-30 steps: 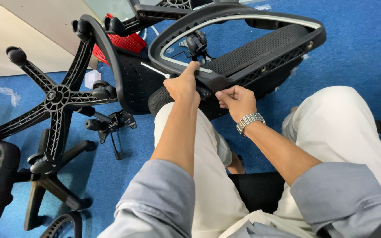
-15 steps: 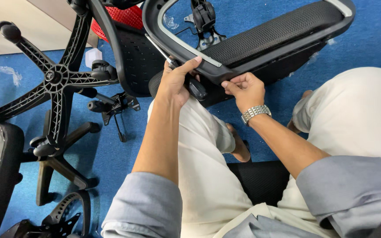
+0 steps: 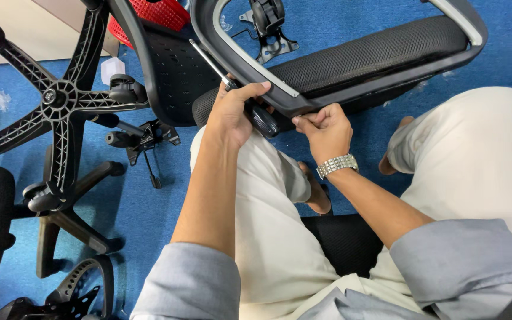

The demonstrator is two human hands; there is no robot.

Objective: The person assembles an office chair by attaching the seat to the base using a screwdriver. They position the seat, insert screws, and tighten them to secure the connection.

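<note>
My left hand [image 3: 232, 112] is closed around a screwdriver [image 3: 250, 106]. My right hand [image 3: 326, 127] pinches the edge of the chair frame [image 3: 280, 95].

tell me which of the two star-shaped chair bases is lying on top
The upper-left base with the ribbed spokes lies on top; its arm crosses over the plainer, smooth-armed base beneath it, nearer the bottom-left corner.

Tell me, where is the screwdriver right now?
In the head view, the screwdriver is top centre, held in the left hand, its shaft lying against the chair back frame, just left of the right hand.
</note>
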